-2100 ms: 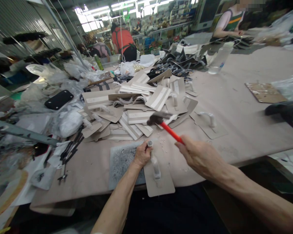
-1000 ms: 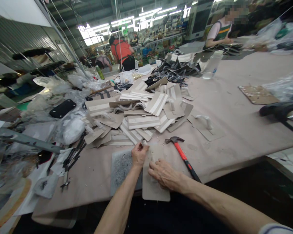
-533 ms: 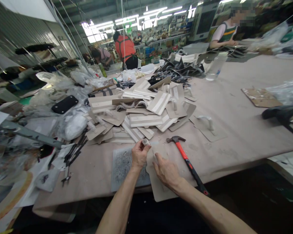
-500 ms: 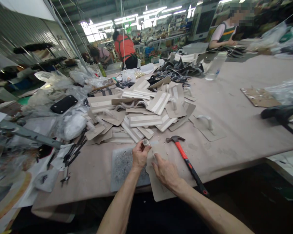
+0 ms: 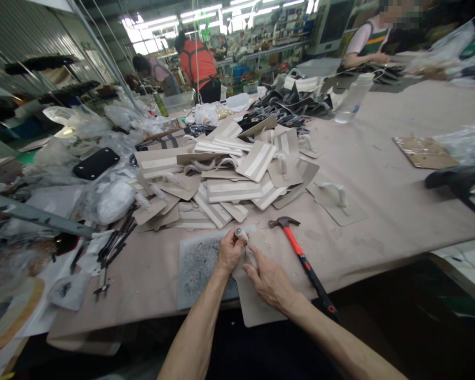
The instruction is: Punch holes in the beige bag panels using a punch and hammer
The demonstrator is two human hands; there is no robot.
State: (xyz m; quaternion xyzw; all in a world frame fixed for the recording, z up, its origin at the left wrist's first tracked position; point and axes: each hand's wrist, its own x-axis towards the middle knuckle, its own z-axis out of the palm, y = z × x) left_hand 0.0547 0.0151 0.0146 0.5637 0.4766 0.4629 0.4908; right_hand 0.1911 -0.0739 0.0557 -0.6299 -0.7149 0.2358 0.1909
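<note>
My left hand point(image 5: 230, 252) is closed round a small whitish cylinder point(image 5: 241, 233) with a dark round end facing up; its exact kind is unclear. Close beside it, my right hand point(image 5: 272, 279) has its thumb and fingers closed at the upper part of a flat beige panel point(image 5: 257, 311). A pale strip at the fingertips, perhaps the panel's handle, is partly hidden. The panel overlaps the right side of a scuffed grey board point(image 5: 200, 269) and juts past the table's front edge. To the right lies a claw hammer point(image 5: 298, 254) with a red and black handle.
A heap of beige panels point(image 5: 234, 191) with wrapped handles fills the middle. One separate panel point(image 5: 342, 208) lies right of it. Plastic bags point(image 5: 116, 203) and dark metal tools point(image 5: 106, 258) are at left. A bottle point(image 5: 354, 99) stands behind; co-workers point(image 5: 200, 66) are beyond.
The whitish cylinder now tilts more, showing more of its side. My right fingers have shifted slightly up and left, nearer the left hand. The view has turned slightly.
</note>
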